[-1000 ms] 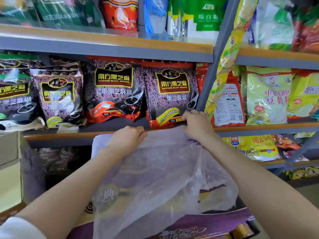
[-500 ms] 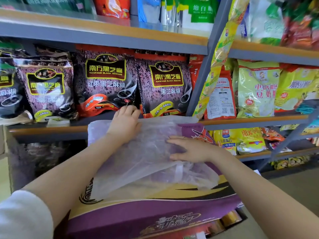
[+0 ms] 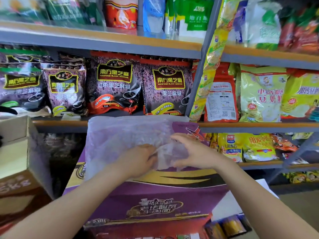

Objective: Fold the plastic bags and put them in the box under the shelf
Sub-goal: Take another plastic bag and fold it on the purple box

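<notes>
At the centre of the frame we see the clear plastic bag (image 3: 120, 135) lying spread on the sloping top of a purple carton (image 3: 155, 200), its far edge against the shelf (image 3: 58, 124). Our left hand (image 3: 138, 160) reaches in from lower left, fingers curled onto the film, pinching a fold. Our right hand (image 3: 193, 152) comes from lower right, half open, thumb and fingers cupped around the same crumpled lower-right part. An open cardboard box (image 3: 15, 152) sits at the left edge.
</notes>
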{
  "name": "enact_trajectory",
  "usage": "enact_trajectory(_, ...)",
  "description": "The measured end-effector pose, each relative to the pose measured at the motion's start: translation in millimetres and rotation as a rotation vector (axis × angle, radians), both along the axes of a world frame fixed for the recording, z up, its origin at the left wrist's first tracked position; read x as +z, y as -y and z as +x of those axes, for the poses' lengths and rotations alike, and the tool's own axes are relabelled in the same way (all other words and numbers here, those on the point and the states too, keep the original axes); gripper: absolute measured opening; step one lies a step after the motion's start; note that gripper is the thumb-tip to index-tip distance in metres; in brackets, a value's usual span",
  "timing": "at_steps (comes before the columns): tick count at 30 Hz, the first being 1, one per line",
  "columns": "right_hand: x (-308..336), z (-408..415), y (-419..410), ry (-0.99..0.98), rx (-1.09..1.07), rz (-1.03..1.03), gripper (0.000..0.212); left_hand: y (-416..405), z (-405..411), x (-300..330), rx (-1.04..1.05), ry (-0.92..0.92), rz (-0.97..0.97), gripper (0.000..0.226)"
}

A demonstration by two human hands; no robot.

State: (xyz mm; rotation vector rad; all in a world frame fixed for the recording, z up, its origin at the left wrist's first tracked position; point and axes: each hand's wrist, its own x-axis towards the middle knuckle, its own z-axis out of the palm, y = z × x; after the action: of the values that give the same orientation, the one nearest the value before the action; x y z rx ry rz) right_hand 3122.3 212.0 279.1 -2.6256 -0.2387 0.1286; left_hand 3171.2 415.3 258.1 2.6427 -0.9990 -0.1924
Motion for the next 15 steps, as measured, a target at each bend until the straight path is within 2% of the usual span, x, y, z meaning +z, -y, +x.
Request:
enact_trajectory(4,-10.7,-9.4,16.6,0.124,-0.107,0.16,0.061,-2.3,-4.5,-9.8,0.169,-0.016,-0.313,0.033)
enact_trajectory(7,-19.5,-11.0,32.8,0.193,-0.281,0.221,0.039,-2.8,-11.5,-12.0,0.163,0.017,-0.317,0.053)
enact_trajectory(9,-21.9,-11.6,42.2,0.208,-0.368,0.263,0.02,-3.2,-14.8,-13.0,0.172,-0.003,-0.336,0.049)
enact_trajectory(12,-15.5,-19.8,39.2,0.131,-0.3,0.471,0.007,-2.6,-17.9,-15.9,0.195,-0.028,-0.349,0.032)
enact_trajectory(15,-10.9,-30.9,21.6,0.002,-0.157,0.607,0.011,2.9,-24.9,-16.2,0.236,-0.01,-0.422,0.029)
